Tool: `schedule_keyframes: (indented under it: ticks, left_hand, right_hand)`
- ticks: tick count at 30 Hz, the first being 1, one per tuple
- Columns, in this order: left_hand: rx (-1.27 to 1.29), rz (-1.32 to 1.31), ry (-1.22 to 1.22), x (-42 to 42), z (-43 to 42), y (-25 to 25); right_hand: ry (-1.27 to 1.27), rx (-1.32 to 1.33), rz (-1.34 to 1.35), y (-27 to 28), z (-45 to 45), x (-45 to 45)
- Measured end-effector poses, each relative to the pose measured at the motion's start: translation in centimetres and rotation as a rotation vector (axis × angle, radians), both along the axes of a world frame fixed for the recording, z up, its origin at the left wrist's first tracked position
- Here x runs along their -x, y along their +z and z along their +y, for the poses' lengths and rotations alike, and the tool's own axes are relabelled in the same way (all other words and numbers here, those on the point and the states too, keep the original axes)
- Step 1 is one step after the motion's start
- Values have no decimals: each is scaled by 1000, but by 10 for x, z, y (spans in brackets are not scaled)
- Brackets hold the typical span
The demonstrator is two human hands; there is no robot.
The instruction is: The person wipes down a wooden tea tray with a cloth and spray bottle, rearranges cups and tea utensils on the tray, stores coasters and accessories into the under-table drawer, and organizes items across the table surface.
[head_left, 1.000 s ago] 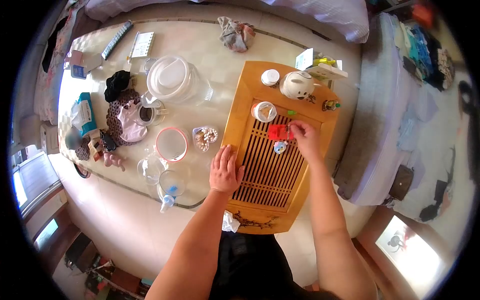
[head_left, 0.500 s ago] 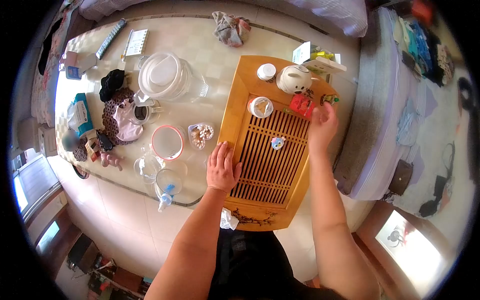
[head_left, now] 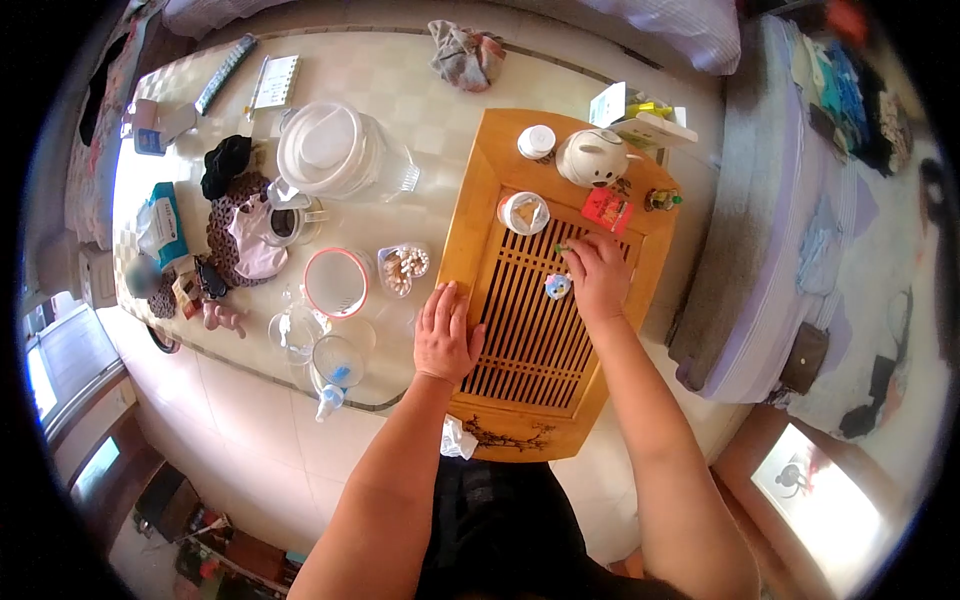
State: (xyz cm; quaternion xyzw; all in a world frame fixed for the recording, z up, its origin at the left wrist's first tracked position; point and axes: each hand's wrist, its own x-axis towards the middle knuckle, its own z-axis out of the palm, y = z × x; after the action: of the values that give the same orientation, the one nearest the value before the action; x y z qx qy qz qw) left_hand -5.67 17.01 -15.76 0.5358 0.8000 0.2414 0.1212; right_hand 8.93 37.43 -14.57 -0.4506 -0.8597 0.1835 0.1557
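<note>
On the left rim of the wooden tea tray (head_left: 462, 225), my left hand (head_left: 447, 335) lies flat and holds nothing. My right hand (head_left: 598, 275) is over the slatted middle, fingertips pinched on a small green item (head_left: 563, 248). Just left of that hand sits a small blue and white figurine (head_left: 557, 287). A red packet (head_left: 607, 211) lies above the hand, below a white animal-shaped pot (head_left: 592, 159). Left of the packet is an open jar (head_left: 524, 213), with a white-lidded bottle (head_left: 536, 141) above it. A small green and brown figure (head_left: 662, 199) stands near the right rim.
A red-rimmed container (head_left: 336, 283), a heart-shaped box of cotton swabs (head_left: 403, 270), a lidded plastic jug (head_left: 322, 150) and a baby bottle (head_left: 331, 400) are left of the tray. White crumpled tissue (head_left: 458, 440) lies at its lower left corner. A cloth (head_left: 467, 56) lies behind.
The red packet went from the slats up beside the animal-shaped pot and was let go. My right hand came back down-left and took hold of the small green item. My left hand stayed on the rim.
</note>
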Motion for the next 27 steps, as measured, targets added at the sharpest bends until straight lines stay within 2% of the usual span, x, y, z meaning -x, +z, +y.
schedule_keyframes:
  ticks: [3, 6, 10, 13, 15, 16, 20, 27]
  left_hand:
    - [3, -12, -2, 0, -1, 0]
    - [-9, -5, 2, 1, -3, -3]
    - [-9, -6, 17, -1, -7, -7]
    - [-8, -10, 1, -1, -5, -7]
    - [-19, -2, 4, 1, -4, -9]
    - [-23, -14, 5, 2, -3, -8]
    - [-30, -26, 6, 2, -2, -5]
    - [-70, -14, 11, 1, -2, -6]
  right_hand:
    - [88, -73, 48, -3, 0, -4]
    - [-76, 217, 169, -3, -8, -3]
    - [-171, 359, 316, 16, -37, -16]
    - [-41, 300, 197, 66, -88, -31]
    - [-56, 368, 84, 51, -145, -91]
    - [-45, 389, 60, 79, -158, -88]
    - [-217, 564, -62, 75, -234, -144]
    - [-307, 538, -82, 50, -264, -156]
